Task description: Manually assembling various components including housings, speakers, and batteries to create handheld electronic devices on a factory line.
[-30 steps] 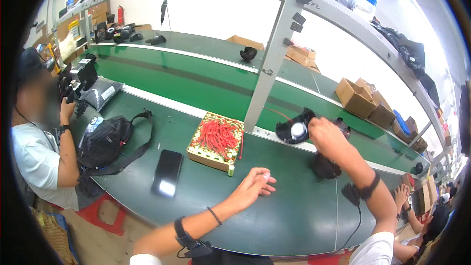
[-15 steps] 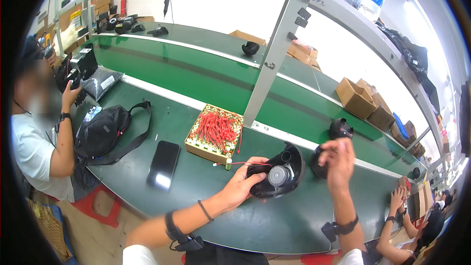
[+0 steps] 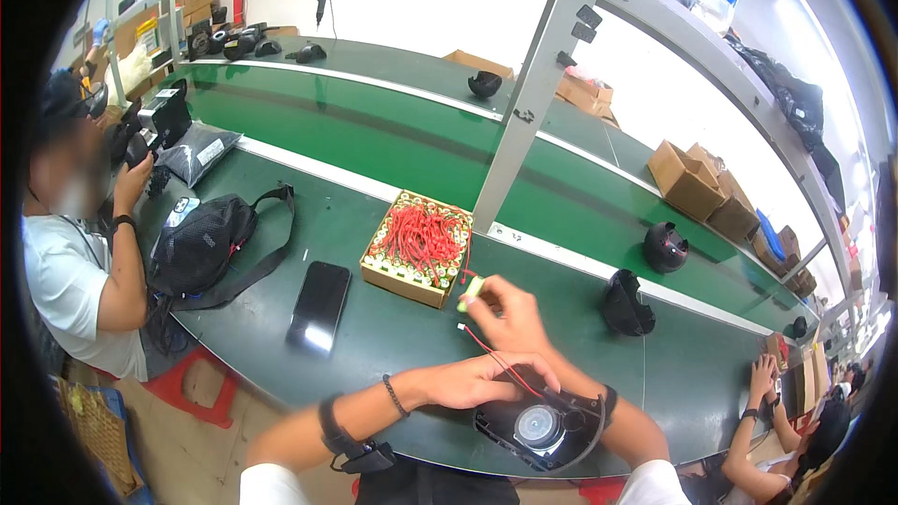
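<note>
My left hand (image 3: pixel 485 380) is closed on the rim of a black rounded plastic housing (image 3: pixel 578 440), tilted low in front of me. Inside the housing sits a round speaker (image 3: pixel 538 427) with a pale centre. A red wire pair (image 3: pixel 491 352) runs out of it past my fingers to a small white connector. Above and beyond, my right hand (image 3: pixel 513 320) pinches a small yellow-green battery (image 3: pixel 471 293), its forearm passing behind the housing. Just left of that battery stands an open cardboard box (image 3: pixel 404 287) of upright batteries, topped by a tangle of red wires (image 3: pixel 421 236).
A dark phone (image 3: pixel 319 307) and a black bag (image 3: pixel 203 248) lie to the left. On the right are a black shell (image 3: pixel 629 304) and, on the green conveyor, a black ball-shaped part (image 3: pixel 665 248). A metal post (image 3: pixel 522 112) rises beyond the box. Co-workers sit at both sides.
My right hand has left the black shell, crossed leftward and taken hold of a battery near the box. My left hand has brought the housing closer to me and lower.
</note>
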A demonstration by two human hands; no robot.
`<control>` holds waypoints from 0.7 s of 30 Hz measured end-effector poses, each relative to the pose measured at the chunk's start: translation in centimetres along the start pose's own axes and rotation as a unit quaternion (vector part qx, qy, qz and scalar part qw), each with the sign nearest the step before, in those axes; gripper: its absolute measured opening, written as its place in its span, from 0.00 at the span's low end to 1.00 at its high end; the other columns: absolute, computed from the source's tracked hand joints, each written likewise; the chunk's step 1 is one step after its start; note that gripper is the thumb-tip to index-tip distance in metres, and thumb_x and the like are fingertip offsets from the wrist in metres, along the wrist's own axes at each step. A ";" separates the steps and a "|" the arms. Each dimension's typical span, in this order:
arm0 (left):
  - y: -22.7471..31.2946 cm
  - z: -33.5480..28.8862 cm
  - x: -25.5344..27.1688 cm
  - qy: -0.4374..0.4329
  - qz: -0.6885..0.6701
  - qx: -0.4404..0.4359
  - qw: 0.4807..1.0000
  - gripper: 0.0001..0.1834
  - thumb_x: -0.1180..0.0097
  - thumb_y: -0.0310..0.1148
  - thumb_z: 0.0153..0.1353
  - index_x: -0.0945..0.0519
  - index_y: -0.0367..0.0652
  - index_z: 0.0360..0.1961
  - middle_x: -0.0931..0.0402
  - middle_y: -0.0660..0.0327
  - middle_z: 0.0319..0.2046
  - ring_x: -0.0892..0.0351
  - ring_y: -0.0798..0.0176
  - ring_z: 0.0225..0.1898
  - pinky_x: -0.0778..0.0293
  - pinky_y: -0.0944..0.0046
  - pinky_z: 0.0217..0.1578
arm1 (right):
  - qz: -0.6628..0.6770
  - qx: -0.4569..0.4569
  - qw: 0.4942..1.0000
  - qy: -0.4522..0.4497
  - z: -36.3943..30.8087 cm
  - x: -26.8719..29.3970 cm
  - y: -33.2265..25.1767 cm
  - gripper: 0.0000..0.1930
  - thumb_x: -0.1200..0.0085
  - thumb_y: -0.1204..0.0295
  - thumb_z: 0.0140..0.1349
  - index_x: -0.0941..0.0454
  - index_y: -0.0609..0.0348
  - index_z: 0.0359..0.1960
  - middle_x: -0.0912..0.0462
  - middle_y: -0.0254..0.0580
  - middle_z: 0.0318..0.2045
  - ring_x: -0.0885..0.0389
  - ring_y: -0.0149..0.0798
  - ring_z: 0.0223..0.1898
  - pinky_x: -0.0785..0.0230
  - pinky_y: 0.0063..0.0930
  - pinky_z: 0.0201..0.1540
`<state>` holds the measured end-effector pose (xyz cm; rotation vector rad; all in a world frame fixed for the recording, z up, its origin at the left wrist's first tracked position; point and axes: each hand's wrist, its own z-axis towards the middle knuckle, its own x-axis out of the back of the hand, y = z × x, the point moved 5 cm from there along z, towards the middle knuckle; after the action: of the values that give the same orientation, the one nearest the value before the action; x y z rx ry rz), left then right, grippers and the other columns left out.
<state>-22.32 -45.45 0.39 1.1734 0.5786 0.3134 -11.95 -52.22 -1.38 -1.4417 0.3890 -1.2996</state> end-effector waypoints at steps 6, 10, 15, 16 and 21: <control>-0.4 0.3 0.3 0.001 0.046 0.005 0.999 0.21 0.52 0.20 0.69 0.24 0.38 0.62 0.23 0.59 0.58 0.27 0.64 0.64 0.34 0.60 0.69 | 0.096 0.031 0.995 0.018 -1.4 8.0 -5.2 0.12 0.48 0.69 0.79 0.20 0.68 0.50 0.11 0.43 0.39 0.13 0.30 0.38 0.19 0.27 0.44; -1.1 0.6 1.1 0.040 0.077 0.018 0.996 0.26 0.57 0.15 0.62 0.24 0.37 0.61 0.22 0.59 0.55 0.26 0.64 0.62 0.33 0.61 0.68 | 0.100 0.099 0.978 0.153 -3.0 13.7 -9.2 0.13 0.49 0.70 0.80 0.19 0.68 0.55 0.13 0.42 0.40 0.16 0.30 0.37 0.23 0.26 0.43; -1.3 0.2 2.4 0.175 0.152 0.068 0.970 0.25 0.55 0.16 0.63 0.22 0.40 0.61 0.21 0.61 0.53 0.25 0.66 0.57 0.31 0.62 0.63 | 0.110 0.064 0.983 0.136 -4.6 15.1 -6.8 0.12 0.46 0.73 0.78 0.20 0.64 0.58 0.19 0.39 0.44 0.18 0.30 0.39 0.22 0.27 0.44; -1.1 -0.4 2.9 0.230 0.178 0.118 0.949 0.25 0.54 0.17 0.62 0.22 0.40 0.60 0.21 0.61 0.53 0.24 0.65 0.57 0.31 0.60 0.64 | 0.141 0.052 0.979 0.141 -5.1 15.3 -6.5 0.12 0.46 0.74 0.78 0.21 0.64 0.57 0.20 0.40 0.44 0.18 0.30 0.39 0.22 0.27 0.44; -0.5 -0.7 3.2 0.281 0.179 0.194 0.923 0.24 0.54 0.25 0.68 0.26 0.43 0.65 0.20 0.59 0.48 0.18 0.70 0.34 0.13 0.67 0.25 | 0.177 0.035 0.979 0.100 -8.1 15.8 -3.1 0.06 0.44 0.79 0.75 0.19 0.66 0.50 0.17 0.43 0.48 0.14 0.34 0.46 0.18 0.32 0.52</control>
<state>-20.14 -43.49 -1.11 1.5872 0.9563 0.8987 -14.63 -67.77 7.30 -1.1243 0.6944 -1.1558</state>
